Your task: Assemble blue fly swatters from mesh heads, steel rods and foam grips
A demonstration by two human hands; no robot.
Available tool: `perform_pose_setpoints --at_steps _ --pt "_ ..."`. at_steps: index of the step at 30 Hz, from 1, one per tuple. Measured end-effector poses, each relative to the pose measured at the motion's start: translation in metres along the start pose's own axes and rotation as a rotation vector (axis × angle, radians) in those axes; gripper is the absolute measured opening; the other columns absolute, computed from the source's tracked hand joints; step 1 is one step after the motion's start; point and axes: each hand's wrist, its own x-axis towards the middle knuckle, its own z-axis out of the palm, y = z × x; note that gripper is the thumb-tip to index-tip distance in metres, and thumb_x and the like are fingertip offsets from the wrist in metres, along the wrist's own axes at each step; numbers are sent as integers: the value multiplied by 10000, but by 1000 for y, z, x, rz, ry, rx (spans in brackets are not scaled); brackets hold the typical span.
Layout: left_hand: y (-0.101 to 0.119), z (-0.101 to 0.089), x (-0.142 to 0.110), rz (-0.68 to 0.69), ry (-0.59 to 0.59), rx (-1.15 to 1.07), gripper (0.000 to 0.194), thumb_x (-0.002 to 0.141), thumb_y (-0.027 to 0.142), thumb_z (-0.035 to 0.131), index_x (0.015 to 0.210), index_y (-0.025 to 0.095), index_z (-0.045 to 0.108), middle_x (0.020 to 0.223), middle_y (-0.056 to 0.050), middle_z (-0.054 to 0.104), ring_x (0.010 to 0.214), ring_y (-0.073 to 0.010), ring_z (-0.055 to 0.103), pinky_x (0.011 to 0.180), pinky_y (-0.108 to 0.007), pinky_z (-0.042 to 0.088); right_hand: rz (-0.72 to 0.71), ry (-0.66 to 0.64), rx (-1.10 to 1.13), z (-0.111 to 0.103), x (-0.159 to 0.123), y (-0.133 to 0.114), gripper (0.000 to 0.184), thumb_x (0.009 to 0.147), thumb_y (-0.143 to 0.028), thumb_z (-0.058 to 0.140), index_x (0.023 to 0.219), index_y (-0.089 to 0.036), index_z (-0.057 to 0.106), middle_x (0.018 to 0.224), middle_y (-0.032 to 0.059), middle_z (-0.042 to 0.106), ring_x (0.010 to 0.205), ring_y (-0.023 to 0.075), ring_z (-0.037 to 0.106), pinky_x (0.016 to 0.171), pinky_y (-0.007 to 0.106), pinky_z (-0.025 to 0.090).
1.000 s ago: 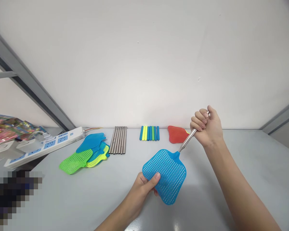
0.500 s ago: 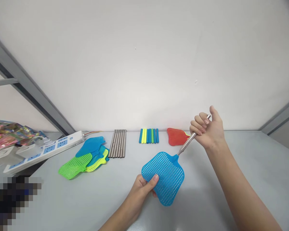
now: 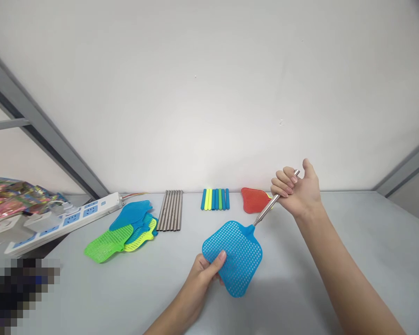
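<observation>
My left hand (image 3: pixel 206 274) pinches the edge of a blue perforated fly swatter head (image 3: pixel 235 258), thumb on top. A metal rod (image 3: pixel 267 209) runs from the head's neck up to the right. My right hand (image 3: pixel 295 188) has its fingers curled round the rod's upper end, palm turned up and thumb raised off it. Behind the rod, partly covered, lies a red swatter head (image 3: pixel 254 200) with a bit of yellow showing at its side.
Several metal rods (image 3: pixel 170 210) lie side by side, left of a row of blue, yellow and green tubes (image 3: pixel 215 199). Blue, green (image 3: pixel 108 244) and yellow swatter heads overlap at left, near a power strip (image 3: pixel 75 218) and colourful plastic packages (image 3: pixel 10 200). A white wall (image 3: pixel 209 102) stands behind.
Both hands and the blue swatter have shifted slightly left in view, the right hand also a little lower. The grip of each hand looks the same.
</observation>
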Motion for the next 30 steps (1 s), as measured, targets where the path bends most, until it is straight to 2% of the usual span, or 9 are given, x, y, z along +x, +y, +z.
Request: perform_pose_setpoints --at_steps 3,6,10,13,23,30 --pt "4 2 0 14 63 -125 233 740 310 537 877 135 610 811 -65 638 729 -159 576 697 -268 424 -4 -1 -1 2 0 4 488 717 -536 400 431 -185 217 384 -59 252 314 54 222 275 183 231" --pt "8 2 0 -16 163 -254 337 724 312 558 1023 156 560 918 -77 635 797 -181 594 750 -295 441 -16 3 -8 9 -2 14 505 691 -521 461 421 -181 204 379 -64 244 314 46 218 275 175 219" --pt "8 -2 2 -86 320 -362 403 695 339 584 1058 168 538 963 -85 628 801 -196 609 735 -312 477 -6 6 -11 19 -4 33 488 722 -373 510 412 -169 192 363 -74 211 305 36 183 273 162 185" --pt "7 -4 3 -115 385 -378 403 675 344 603 1030 159 555 945 -86 635 787 -201 616 718 -311 493 25 3 12 20 -3 42 460 745 -293 497 418 -165 201 366 -76 210 307 36 175 276 160 182" --pt "17 -1 1 -141 372 -438 367 676 328 606 999 156 578 962 -79 634 816 -195 614 737 -284 495 2 -2 28 17 1 46 426 767 -340 483 454 -167 252 413 -75 228 327 34 220 285 144 232" --pt "14 -3 2 -154 376 -439 378 697 335 583 1031 160 556 958 -77 635 820 -193 613 731 -287 496 -1 -12 -1 16 1 48 403 767 -343 483 469 -172 272 429 -75 221 335 36 230 293 145 260"
